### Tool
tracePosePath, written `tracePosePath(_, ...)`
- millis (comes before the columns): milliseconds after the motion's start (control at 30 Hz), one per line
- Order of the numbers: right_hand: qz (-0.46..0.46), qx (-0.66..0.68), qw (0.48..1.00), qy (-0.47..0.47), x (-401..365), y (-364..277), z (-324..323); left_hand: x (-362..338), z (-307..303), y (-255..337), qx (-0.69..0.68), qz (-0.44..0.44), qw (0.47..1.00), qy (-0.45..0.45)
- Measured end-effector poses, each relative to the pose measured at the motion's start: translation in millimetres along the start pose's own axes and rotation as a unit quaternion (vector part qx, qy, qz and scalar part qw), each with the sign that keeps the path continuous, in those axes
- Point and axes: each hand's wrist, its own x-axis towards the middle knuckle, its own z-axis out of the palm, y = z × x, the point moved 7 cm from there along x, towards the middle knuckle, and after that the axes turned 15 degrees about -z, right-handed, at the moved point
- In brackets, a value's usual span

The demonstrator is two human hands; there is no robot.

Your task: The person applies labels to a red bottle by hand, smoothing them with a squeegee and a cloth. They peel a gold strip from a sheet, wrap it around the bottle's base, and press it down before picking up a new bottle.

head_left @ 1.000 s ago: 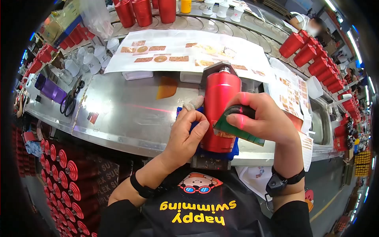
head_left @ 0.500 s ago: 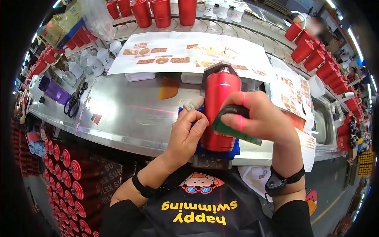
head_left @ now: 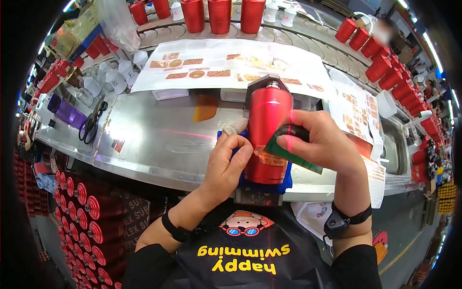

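Note:
A red metal bottle [head_left: 270, 115] lies on a blue cloth [head_left: 288, 179], its neck end against a dark angular holder [head_left: 255, 85]. Near its lower end is a gold-brown decal [head_left: 270, 157]. My right hand [head_left: 320, 142] grips a green-bladed scraper [head_left: 294, 153] by its dark handle, the blade over the bottle's right side beside the decal. My left hand [head_left: 227, 161] is closed with bent fingers at the bottle's left side; what it pinches, if anything, is hidden. A white knitted piece [head_left: 236, 127] sticks out beyond those fingers, perhaps a finger cover.
Printed decal sheets [head_left: 207, 53] lie behind the bottle and to its right. Scissors [head_left: 94, 120] and a purple bottle [head_left: 67, 111] are at the left. Red bottles [head_left: 219, 17] stand on a conveyor behind. A sink [head_left: 395, 156] is at the right, and stacked red bottles [head_left: 86, 226] sit below left.
My right hand has moved the scraper slightly right, and more of the decal shows. My left hand stays in place. Bottles on the back conveyor have shifted right.

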Motion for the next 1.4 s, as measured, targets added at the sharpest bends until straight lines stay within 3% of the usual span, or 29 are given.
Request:
tracePosePath(167,-0.032,0.060,0.997,0.046,-8.9,-4.4,2.2,1.7,2.7,11.4,0.082,0.046,0.995,0.028)
tracePosePath(200,-0.032,0.006,0.998,0.049,-13.1,-1.5,-4.4,2.7,3.2,13.2,0.099,0.051,0.993,0.031)
tracePosePath(300,-0.002,0.053,0.985,0.166,-35.8,15.0,-10.9,6.1,3.3,15.1,0.143,0.049,0.988,0.032)
tracePosePath(467,0.032,0.087,0.965,0.246,-74.8,43.3,-1.4,7.1,0.7,20.6,0.141,0.029,0.989,0.012)
tracePosePath(567,-0.036,0.071,0.954,0.290,-83.7,49.4,12.1,6.1,0.4,31.8,0.185,0.050,0.981,0.013)
tracePosePath(600,0.032,0.183,0.948,0.259,-87.6,59.9,23.7,5.5,1.2,36.4,0.205,0.061,0.977,0.015)
tracePosePath(800,-0.036,0.101,0.965,0.240,-85.5,60.2,35.1,2.0,21.8,76.4,0.283,0.153,0.947,0.006)
tracePosePath(933,-0.019,0.093,0.965,0.244,-81.9,60.4,38.2,5.3,31.9,85.5,0.197,0.109,0.973,-0.055)
tracePosePath(1233,-0.072,-0.018,0.967,0.243,-65.1,43.7,47.3,3.7,3.5,51.6,0.202,0.065,0.977,0.009)
tracePosePath(1400,-0.046,-0.030,0.972,0.229,-59.5,39.3,48.2,2.8,1.5,42.9,0.209,0.059,0.976,0.019)
